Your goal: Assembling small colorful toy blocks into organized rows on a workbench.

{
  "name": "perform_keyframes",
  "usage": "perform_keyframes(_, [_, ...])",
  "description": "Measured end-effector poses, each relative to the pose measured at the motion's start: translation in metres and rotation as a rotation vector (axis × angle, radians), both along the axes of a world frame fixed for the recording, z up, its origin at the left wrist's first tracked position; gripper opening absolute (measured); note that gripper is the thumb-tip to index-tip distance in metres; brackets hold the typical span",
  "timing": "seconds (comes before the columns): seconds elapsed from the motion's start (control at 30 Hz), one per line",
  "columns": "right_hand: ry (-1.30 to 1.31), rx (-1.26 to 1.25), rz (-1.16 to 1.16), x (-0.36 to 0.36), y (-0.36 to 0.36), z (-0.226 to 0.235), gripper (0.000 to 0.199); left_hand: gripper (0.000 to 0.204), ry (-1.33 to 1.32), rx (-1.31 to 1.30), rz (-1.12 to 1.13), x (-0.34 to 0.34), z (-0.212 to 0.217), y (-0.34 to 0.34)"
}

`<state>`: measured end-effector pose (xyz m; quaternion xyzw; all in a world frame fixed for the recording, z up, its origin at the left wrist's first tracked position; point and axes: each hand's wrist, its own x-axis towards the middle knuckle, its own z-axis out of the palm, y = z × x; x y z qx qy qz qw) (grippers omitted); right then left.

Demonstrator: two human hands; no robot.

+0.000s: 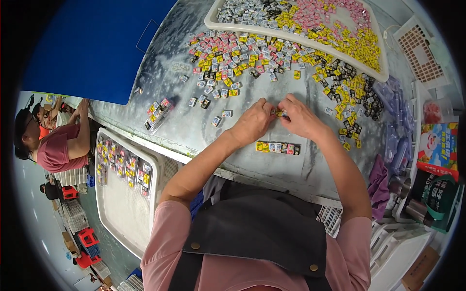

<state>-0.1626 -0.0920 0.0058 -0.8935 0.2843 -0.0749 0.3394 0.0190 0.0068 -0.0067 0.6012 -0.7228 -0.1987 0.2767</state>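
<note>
The left hand and right hand meet above the bench, fingertips close together; both pinch small blocks between them, the exact grip partly hidden by the fingers; a row of blocks, running from yellow through pale to pink and black, lies on the bench just below the hands. Loose blocks in yellow, pink, pale and black spread beyond the hands; a clear package containing blocks lies to the left. The white upper tray at the far side holds many blocks: pale and black at left, pink and yellow toward the right; the white lower-left tray carries filled clear packs at its far end; clear plastic cases are heaped at right; beside them, a translucent tub holds red contents.
</note>
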Motion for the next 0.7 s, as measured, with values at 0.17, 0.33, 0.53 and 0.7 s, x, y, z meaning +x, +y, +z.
perform_keyframes(0.17, [-0.050,0.071,0.014,-0.010,0.001,0.000,0.027,0.020,0.074,0.001,-0.027,-0.004,0.003,0.006])
perform_keyframes(0.33, [-0.028,0.141,0.029,-0.019,0.012,0.006,0.027,0.021,0.121,-0.004,-0.053,-0.012,0.012,0.020])
perform_keyframes(0.53, [0.048,0.063,0.062,-0.025,0.037,0.019,0.028,0.021,0.099,0.020,-0.076,-0.020,0.020,0.040])
perform_keyframes(0.7, [0.123,-0.091,0.084,-0.026,0.058,0.016,0.026,0.027,0.041,-0.042,-0.037,-0.024,0.010,0.051])
